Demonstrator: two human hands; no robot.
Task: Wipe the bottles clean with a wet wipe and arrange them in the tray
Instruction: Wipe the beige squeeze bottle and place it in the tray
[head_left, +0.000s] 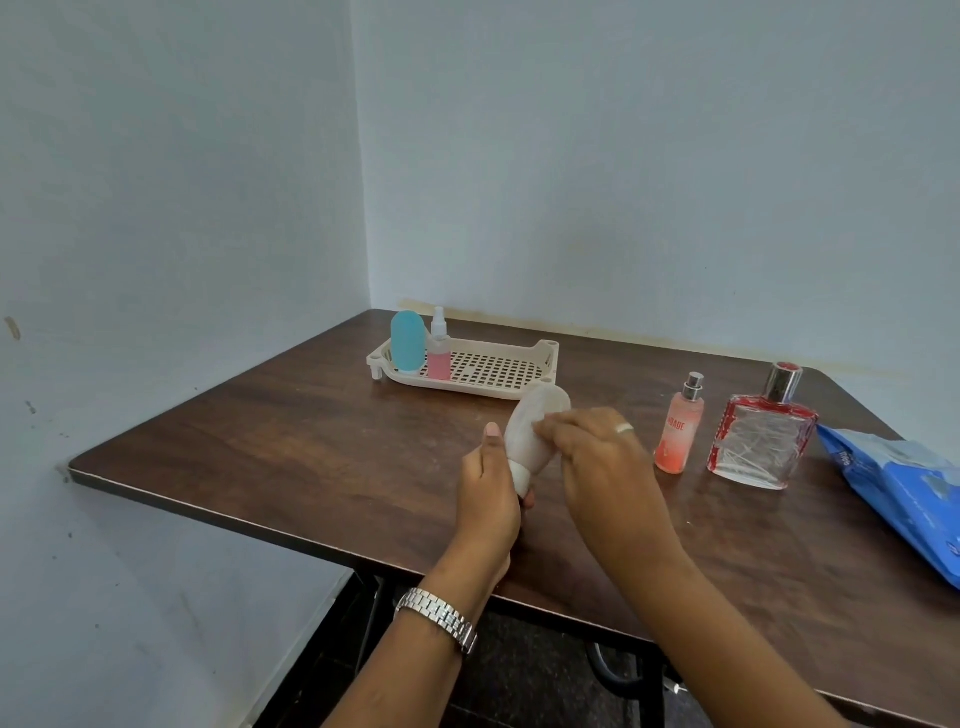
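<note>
Okay, left hand (491, 499) grips tilted white bottle (530, 431) by its cap end; right hand (597, 447) curls fingers over its body. Right of that: peach spray bottle (678, 436), square perfume bottle (761, 441), wipes pack (898, 483). Beyond the hands, tray (540, 358) holds blue bottle (408, 340), pink sprayer (439, 353) upright.

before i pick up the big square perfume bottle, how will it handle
The square perfume bottle looks like clear glass, so it is probably heavy for its size and breakable if dropped. Its smooth flat faces may be slippery. Its broad base should resist tipping.
</note>
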